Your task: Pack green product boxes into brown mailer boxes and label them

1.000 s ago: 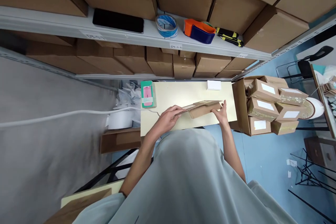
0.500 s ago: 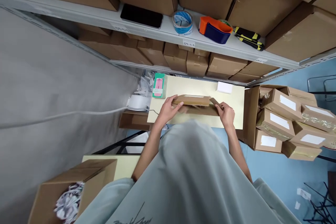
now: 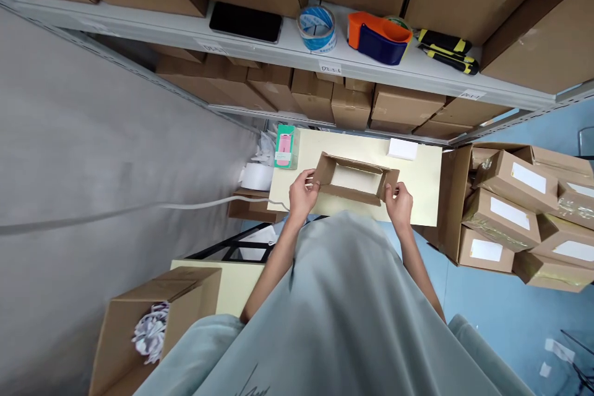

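Observation:
A long brown cardboard box is held just over the cream table, its open side facing up. Pale surface shows through the middle; I cannot tell whether that is the table or the box's bottom. My left hand grips the box's left end, thumb against the near corner. At the right end, my right hand pinches the cardboard between thumb and fingers. Behind the box, a green and pink package stands at the table's left, and a small white box lies at the back right.
A shelf ahead bears a black phone, blue tape roll, orange tape dispenser and yellow-black cutters. To the right, a large carton holds several labelled boxes. A carton with crumpled paper stands lower left.
The box was flattened and tilted with loose flaps; now it is squared up as an open rectangle. My right hand has shifted from a flap to the right end. The view has moved slightly.

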Action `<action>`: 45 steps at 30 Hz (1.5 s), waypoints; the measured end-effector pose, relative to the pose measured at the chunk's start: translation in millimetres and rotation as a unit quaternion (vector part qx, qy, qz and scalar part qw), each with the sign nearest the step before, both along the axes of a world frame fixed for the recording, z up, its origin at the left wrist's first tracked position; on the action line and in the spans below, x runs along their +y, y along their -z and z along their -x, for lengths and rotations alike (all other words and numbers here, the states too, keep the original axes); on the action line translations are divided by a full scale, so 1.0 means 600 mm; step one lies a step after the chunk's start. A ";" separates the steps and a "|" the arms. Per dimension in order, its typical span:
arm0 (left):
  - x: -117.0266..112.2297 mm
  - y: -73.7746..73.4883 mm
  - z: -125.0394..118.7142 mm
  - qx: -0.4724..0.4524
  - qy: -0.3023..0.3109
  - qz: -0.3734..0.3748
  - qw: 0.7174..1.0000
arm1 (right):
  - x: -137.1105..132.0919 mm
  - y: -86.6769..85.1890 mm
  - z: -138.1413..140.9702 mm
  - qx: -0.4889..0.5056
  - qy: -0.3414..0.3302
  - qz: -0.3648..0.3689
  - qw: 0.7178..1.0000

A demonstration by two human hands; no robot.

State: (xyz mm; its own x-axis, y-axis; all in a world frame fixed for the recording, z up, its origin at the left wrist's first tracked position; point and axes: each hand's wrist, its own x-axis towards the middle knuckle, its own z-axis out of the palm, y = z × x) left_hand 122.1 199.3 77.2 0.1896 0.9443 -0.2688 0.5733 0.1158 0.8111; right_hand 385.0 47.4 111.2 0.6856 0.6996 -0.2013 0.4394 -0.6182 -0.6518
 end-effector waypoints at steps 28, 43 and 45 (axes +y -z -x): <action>-0.068 -0.010 0.017 0.055 0.164 -0.098 0.980 | 0.076 0.030 -0.018 0.006 -0.048 -0.048 0.998; -0.034 0.027 0.000 -0.030 0.121 -0.024 0.992 | 0.024 0.048 -0.020 0.048 -0.068 -0.112 0.990; -0.030 0.027 -0.006 -0.016 0.128 -0.030 0.991 | 0.013 0.052 -0.028 0.048 -0.087 -0.087 0.991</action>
